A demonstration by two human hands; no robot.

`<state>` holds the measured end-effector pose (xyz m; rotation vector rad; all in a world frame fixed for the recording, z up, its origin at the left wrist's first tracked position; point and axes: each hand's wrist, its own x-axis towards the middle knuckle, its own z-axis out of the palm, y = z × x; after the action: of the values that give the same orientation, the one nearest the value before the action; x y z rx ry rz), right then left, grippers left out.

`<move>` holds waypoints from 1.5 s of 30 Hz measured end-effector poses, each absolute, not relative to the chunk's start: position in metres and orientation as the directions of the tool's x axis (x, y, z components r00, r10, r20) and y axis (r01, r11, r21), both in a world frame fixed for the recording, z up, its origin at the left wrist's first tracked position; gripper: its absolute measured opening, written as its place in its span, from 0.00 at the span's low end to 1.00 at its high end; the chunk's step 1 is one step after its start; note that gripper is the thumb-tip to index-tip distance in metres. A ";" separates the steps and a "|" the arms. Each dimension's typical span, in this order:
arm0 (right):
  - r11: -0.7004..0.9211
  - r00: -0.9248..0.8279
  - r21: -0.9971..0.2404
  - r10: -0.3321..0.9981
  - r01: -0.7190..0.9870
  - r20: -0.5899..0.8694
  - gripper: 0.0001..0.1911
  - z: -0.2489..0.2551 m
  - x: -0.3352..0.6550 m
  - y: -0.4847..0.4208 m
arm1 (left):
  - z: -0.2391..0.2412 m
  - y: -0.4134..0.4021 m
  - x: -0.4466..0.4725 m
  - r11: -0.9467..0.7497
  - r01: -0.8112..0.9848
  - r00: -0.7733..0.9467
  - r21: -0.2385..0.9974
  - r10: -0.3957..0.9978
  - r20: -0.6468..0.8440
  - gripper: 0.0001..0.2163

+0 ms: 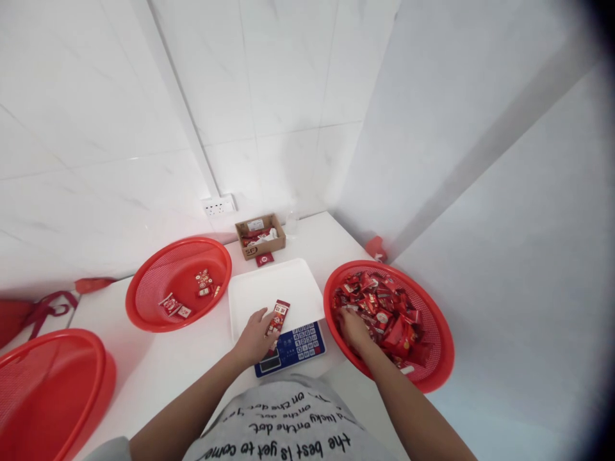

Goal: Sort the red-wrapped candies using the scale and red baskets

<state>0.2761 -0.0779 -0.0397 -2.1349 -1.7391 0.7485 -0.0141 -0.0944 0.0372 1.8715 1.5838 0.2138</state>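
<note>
My left hand (255, 336) is closed on a red candy packet (280, 312), held above the front edge of a digital scale. The scale has a white weighing tray (302, 291) and a blue keypad panel (288, 351). On the right, my right hand (354, 330) reaches into a red mesh basket (444, 336) heaped with red-wrapped candies (382, 307). Its fingertips are down among the wrappers and hidden, so I cannot tell what they grip.
A second red basket (139, 294) at left holds a few packets (170, 304). Another red basket (91, 349) stands at the lower left. Behind the scale is a small cardboard box (262, 246) with a red packet (264, 259) before it. A wall socket (218, 205) is above.
</note>
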 end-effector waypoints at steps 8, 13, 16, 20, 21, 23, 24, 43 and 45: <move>-0.224 0.381 -0.815 0.924 0.534 -0.005 0.24 0.015 0.262 -0.073 | 0.064 -0.085 0.001 0.067 0.544 0.251 0.836 0.938 -0.238 0.16; -0.149 0.104 -0.982 0.985 0.116 -0.137 0.21 0.056 0.211 -0.084 | 0.084 -0.086 0.030 0.139 0.285 0.442 0.948 0.859 -0.259 0.19; -0.184 -0.014 -0.983 0.983 -0.008 -0.184 0.19 0.072 0.190 -0.092 | 0.092 -0.086 0.040 0.211 0.167 0.452 0.963 0.852 -0.265 0.17; -0.233 -0.078 -0.972 0.970 -0.033 -0.230 0.19 0.077 0.183 -0.095 | 0.096 -0.086 0.040 0.298 0.123 0.396 0.947 0.860 -0.322 0.16; -0.238 -0.081 -0.971 0.968 -0.025 -0.236 0.20 0.076 0.184 -0.095 | 0.096 -0.086 0.039 0.301 0.111 0.392 0.947 0.862 -0.320 0.16; -0.250 -0.084 -0.968 0.964 0.019 -0.251 0.21 0.074 0.185 -0.096 | 0.095 -0.086 0.038 0.296 0.084 0.377 0.951 0.874 -0.306 0.15; -0.257 -0.092 -0.965 0.961 0.048 -0.261 0.21 0.074 0.186 -0.096 | 0.094 -0.087 0.037 0.294 0.075 0.366 0.953 0.881 -0.301 0.14; -0.221 -0.185 -0.974 0.956 0.044 -0.225 0.25 0.084 0.182 -0.105 | 0.089 -0.089 0.035 0.252 0.107 0.495 0.962 0.826 -0.271 0.17; -0.247 -0.169 -0.968 0.953 0.048 -0.251 0.27 0.083 0.184 -0.106 | 0.089 -0.089 0.036 0.270 0.075 0.488 0.960 0.830 -0.271 0.16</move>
<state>0.1835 -0.1057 0.0832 -1.3276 -1.2280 1.5160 0.0358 -0.0893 0.0894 1.2051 0.9488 0.6281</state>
